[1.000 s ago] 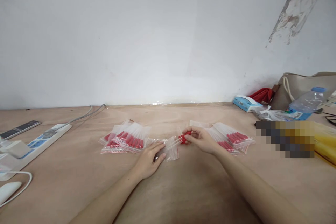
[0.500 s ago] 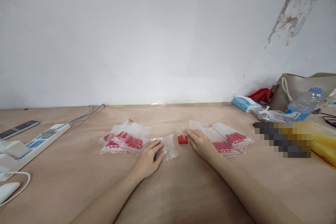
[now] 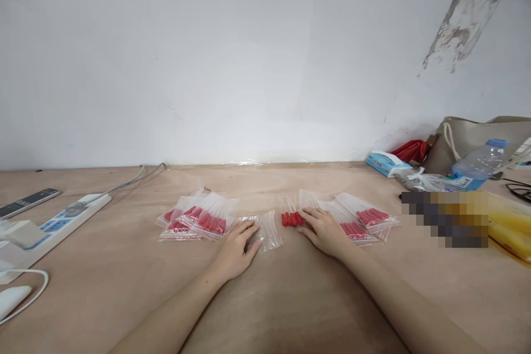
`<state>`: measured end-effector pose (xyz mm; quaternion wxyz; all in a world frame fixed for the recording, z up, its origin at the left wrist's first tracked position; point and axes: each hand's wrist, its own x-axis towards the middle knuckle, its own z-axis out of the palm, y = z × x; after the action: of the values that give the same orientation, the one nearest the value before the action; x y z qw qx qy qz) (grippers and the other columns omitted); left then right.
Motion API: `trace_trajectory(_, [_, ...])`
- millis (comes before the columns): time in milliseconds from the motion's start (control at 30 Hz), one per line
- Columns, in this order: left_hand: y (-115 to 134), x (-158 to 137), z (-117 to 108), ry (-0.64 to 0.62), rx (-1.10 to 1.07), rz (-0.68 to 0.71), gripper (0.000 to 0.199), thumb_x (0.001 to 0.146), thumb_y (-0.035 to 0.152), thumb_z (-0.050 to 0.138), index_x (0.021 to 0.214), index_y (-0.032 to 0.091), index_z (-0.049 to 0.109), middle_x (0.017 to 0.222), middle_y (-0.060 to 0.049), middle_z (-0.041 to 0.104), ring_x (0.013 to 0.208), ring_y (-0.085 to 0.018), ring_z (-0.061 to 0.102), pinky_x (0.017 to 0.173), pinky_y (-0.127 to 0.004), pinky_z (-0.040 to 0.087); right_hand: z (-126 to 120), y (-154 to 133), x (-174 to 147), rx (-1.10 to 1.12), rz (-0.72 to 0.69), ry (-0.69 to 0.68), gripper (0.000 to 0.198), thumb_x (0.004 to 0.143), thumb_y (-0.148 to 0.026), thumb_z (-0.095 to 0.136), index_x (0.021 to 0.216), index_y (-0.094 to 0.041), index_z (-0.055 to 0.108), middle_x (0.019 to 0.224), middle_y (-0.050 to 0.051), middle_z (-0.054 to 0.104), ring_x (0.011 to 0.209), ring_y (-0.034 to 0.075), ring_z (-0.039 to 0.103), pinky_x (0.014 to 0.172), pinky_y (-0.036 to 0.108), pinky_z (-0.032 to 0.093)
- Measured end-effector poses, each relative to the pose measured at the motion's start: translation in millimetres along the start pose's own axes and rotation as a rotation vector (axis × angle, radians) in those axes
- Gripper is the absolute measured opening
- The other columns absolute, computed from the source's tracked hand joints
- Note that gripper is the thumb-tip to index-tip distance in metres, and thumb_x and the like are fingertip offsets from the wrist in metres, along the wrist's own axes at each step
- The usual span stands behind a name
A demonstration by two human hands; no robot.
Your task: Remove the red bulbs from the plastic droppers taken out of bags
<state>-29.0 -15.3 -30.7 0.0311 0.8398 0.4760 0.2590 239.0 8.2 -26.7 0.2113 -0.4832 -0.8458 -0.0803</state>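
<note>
My left hand (image 3: 240, 246) lies with fingers outstretched on a clear zip bag (image 3: 269, 232), flat on the table. To its right is a short row of red-handled pieces (image 3: 291, 219) with thin, pale shafts pointing toward the wall. My right hand (image 3: 323, 230) rests at the right end of this row, fingertips by the last red handle and thumb apart from the fingers. Filled zip bags of red pieces lie in a left pile (image 3: 199, 218) beyond my left hand. Another pile of filled bags (image 3: 360, 221) sits beside my right hand, partly hidden by it.
On the left are a white power strip (image 3: 62, 229) with plugs, a phone (image 3: 29, 203) and a white cable (image 3: 43, 282). A blue tissue box (image 3: 386, 165), a plastic bottle (image 3: 481, 160), a grey bag (image 3: 473, 130) and yellow packaging (image 3: 508, 227) stand on the right.
My right hand has shifted slightly right and toward me, its thumb now more spread. Another red handle shows at the right end of the row. My left hand has stayed put.
</note>
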Motion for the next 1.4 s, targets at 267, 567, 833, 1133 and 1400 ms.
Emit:
trace_trajectory(267, [-1.2,-0.4,0.3,-0.008,-0.004,-0.004,0.038,0.084,0.038,0.044,0.116,0.021,0.053,0.122,-0.008,0.052,0.113,-0.023,0.047,0.096,-0.042,0.039,-2.7,13.6,-1.0,-0.171,0.04,-0.112,0.036,0.078,-0.009,0.041,0.11,-0.017,0.056,0.109,0.009,0.06,0.097,0.022,0.054,0.078,0.033,0.036])
trace_trajectory(567, [7.2,-0.2,-1.2,-0.08,0.132,0.022,0.038,0.088,0.035,0.035,0.124,0.029,0.045,0.127,-0.008,0.046,0.115,-0.027,0.041,0.094,-0.047,0.034,-15.7,-21.1,4.6,-0.08,0.093,0.039,0.024,0.076,-0.011,0.045,0.091,-0.019,0.062,0.091,0.007,0.064,0.09,0.021,0.052,0.075,0.033,0.028])
trace_trajectory(833, [18.8,4.0,-13.8,-0.16,0.213,0.016,0.036,0.086,0.044,0.036,0.12,0.037,0.046,0.121,-0.005,0.049,0.11,-0.028,0.041,0.087,-0.049,0.031,-1.2,-73.4,4.8,0.235,0.203,0.03,0.013,0.076,-0.035,0.056,0.079,-0.022,0.06,0.072,0.0,0.063,0.074,0.016,0.053,0.072,0.031,0.027])
trace_trajectory(1133, [0.7,17.6,-31.7,-0.034,0.38,-0.167,0.026,0.083,0.032,0.044,0.104,0.025,0.058,0.11,-0.006,0.054,0.101,-0.024,0.046,0.085,-0.039,0.03,3.0,-67.3,0.9,0.398,0.238,0.117,0.007,0.073,-0.023,0.055,0.067,-0.02,0.053,0.077,0.001,0.058,0.077,0.015,0.051,0.071,0.028,0.034])
trace_trajectory(1400, [-23.6,20.4,-50.2,-0.164,0.483,-0.342,0.048,0.079,0.047,0.046,0.119,0.02,0.05,0.121,-0.014,0.046,0.112,-0.031,0.04,0.09,-0.042,0.029,5.7,-43.9,10.4,0.8,0.388,0.313,0.018,0.08,-0.038,0.046,0.076,-0.02,0.045,0.063,-0.002,0.052,0.053,0.011,0.049,0.049,0.022,0.036])
